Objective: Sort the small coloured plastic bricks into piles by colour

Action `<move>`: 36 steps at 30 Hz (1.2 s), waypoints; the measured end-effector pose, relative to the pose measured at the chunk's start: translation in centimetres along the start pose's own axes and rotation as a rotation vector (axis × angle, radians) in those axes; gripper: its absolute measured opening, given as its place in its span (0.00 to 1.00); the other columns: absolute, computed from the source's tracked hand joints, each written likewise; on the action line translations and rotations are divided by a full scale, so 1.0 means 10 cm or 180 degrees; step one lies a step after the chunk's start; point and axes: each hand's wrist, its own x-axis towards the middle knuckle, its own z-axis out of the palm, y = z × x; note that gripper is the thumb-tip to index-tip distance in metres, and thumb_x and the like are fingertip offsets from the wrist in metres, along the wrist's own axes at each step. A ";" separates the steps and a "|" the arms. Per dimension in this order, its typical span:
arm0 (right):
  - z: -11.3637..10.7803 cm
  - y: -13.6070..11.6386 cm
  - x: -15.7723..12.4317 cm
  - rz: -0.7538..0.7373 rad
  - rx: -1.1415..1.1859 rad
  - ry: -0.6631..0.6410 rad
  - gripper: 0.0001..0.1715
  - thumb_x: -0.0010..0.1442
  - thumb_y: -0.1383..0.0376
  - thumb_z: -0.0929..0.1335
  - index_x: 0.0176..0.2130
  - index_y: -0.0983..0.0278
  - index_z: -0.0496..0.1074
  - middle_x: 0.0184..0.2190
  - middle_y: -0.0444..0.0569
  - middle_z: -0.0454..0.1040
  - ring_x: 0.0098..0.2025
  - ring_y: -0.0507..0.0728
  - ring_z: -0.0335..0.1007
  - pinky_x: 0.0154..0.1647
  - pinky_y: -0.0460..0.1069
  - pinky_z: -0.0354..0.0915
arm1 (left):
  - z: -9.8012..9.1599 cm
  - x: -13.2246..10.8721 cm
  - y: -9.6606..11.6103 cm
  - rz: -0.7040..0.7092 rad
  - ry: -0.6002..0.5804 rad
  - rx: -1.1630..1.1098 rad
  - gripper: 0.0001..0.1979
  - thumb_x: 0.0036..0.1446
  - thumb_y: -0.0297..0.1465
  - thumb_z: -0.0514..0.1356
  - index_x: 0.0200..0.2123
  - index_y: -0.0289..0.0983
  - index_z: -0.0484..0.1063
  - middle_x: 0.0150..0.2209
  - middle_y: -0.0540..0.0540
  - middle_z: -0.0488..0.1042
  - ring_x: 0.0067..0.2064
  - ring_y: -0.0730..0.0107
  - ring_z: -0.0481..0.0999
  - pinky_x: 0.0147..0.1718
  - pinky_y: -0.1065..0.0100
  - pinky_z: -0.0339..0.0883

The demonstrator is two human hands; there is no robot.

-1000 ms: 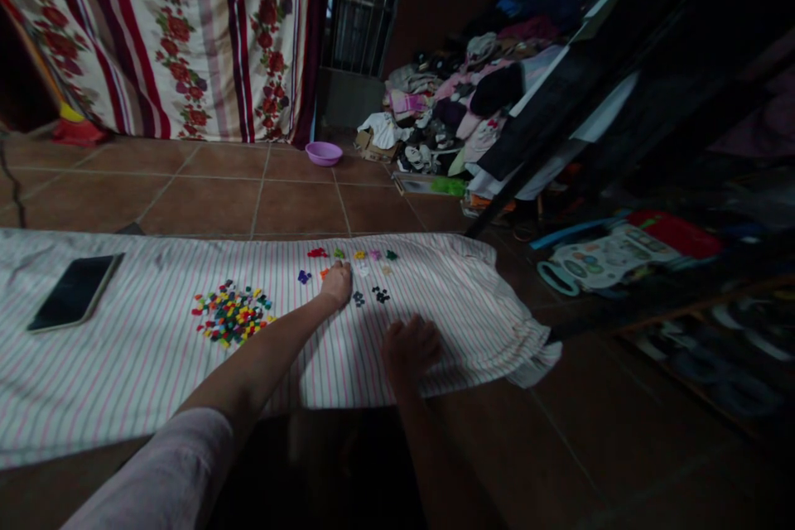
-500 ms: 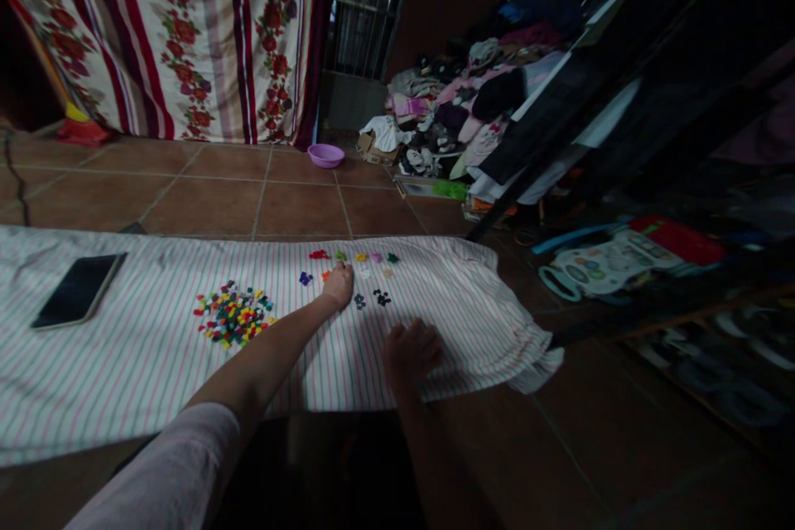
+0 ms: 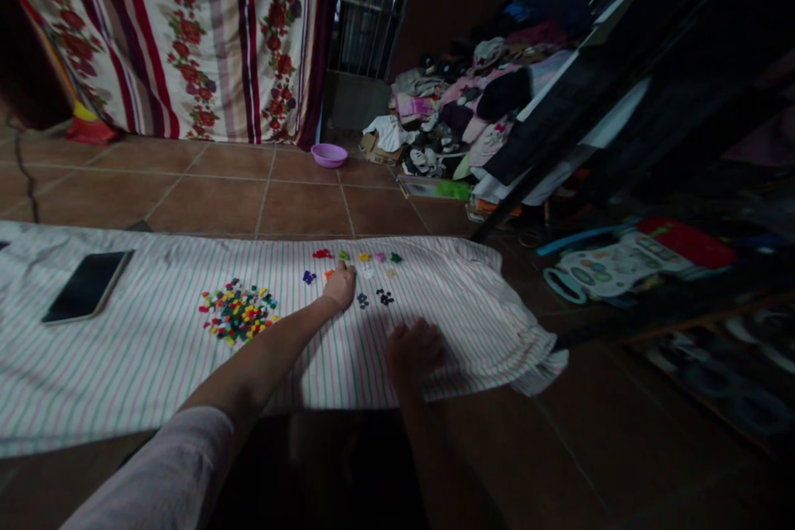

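Note:
My left hand (image 3: 339, 286) reaches over the striped cloth with its fingers drawn together, close to a small light green group (image 3: 344, 255) and an orange group (image 3: 329, 274). Whatever those fingers may hold is too small to make out. My right hand (image 3: 415, 349) lies curled near the cloth's front edge, and the inside of it is hidden. Tiny pieces sorted by colour surround my left hand: red (image 3: 321, 253), yellow (image 3: 364, 257), pink (image 3: 380, 257), dark green (image 3: 396, 257), purple (image 3: 309, 277), white (image 3: 368, 272), grey (image 3: 363, 299) and black (image 3: 385, 297). A mixed pile of colourful pieces (image 3: 239, 312) sits left of my forearm.
A phone (image 3: 88, 287) lies at the left on the striped cloth (image 3: 155, 356). Beyond the table are a purple basin (image 3: 329, 155), a heap of clothes (image 3: 463, 103) and a floral curtain (image 3: 217, 33). A toy panel (image 3: 612, 265) stands to the right.
The whole view has shifted slightly to the right. My left hand stays by the light green and orange groups, and my right hand keeps its curled pose.

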 end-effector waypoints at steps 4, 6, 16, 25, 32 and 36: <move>0.01 0.00 0.00 0.0032 0.0068 0.0002 0.25 0.63 0.61 0.58 0.52 0.73 0.71 0.54 0.74 0.68 0.57 0.76 0.61 0.52 0.71 0.57 | -0.05 -0.25 -0.04 0.0111 0.0145 -0.0173 0.12 0.62 0.27 0.51 0.47 0.35 0.69 0.50 0.39 0.67 0.50 0.65 0.73 0.52 0.63 0.67; 0.02 0.00 0.00 0.0034 0.0058 -0.0028 0.26 0.64 0.61 0.58 0.52 0.74 0.71 0.54 0.74 0.68 0.56 0.76 0.61 0.52 0.71 0.56 | -0.08 -0.46 -0.09 0.0135 0.0232 -0.0266 0.13 0.63 0.28 0.49 0.45 0.36 0.71 0.49 0.40 0.68 0.49 0.68 0.73 0.52 0.65 0.67; 0.10 0.01 0.00 0.0034 0.0339 0.0035 0.26 0.61 0.61 0.60 0.51 0.73 0.72 0.52 0.74 0.68 0.56 0.77 0.61 0.47 0.72 0.59 | -0.42 -1.74 -0.78 -0.0161 0.0584 -0.0723 0.12 0.60 0.28 0.51 0.39 0.37 0.74 0.42 0.43 0.72 0.45 0.69 0.74 0.49 0.66 0.69; 0.15 0.00 0.01 -0.0003 0.0269 -0.0188 0.28 0.62 0.62 0.60 0.56 0.74 0.68 0.55 0.76 0.67 0.58 0.79 0.60 0.47 0.76 0.59 | -0.96 -2.00 -1.39 -0.1681 0.0695 -0.0116 0.13 0.59 0.31 0.54 0.45 0.39 0.75 0.46 0.44 0.72 0.41 0.70 0.76 0.42 0.69 0.68; 0.18 -0.02 0.03 -0.0044 0.0075 -0.0551 0.31 0.64 0.63 0.57 0.58 0.81 0.66 0.58 0.83 0.61 0.61 0.84 0.55 0.47 0.78 0.56 | -1.07 -2.00 -1.65 -0.1899 0.0810 -0.0102 0.15 0.62 0.31 0.52 0.47 0.38 0.75 0.43 0.43 0.73 0.40 0.70 0.76 0.41 0.70 0.67; 0.20 -0.01 0.04 0.0027 0.0011 -0.0682 0.32 0.63 0.63 0.57 0.59 0.81 0.65 0.59 0.83 0.59 0.62 0.84 0.52 0.49 0.78 0.55 | -1.02 -1.92 -1.65 -0.1814 0.0868 -0.0083 0.15 0.63 0.33 0.52 0.46 0.40 0.76 0.45 0.44 0.72 0.42 0.70 0.75 0.44 0.70 0.66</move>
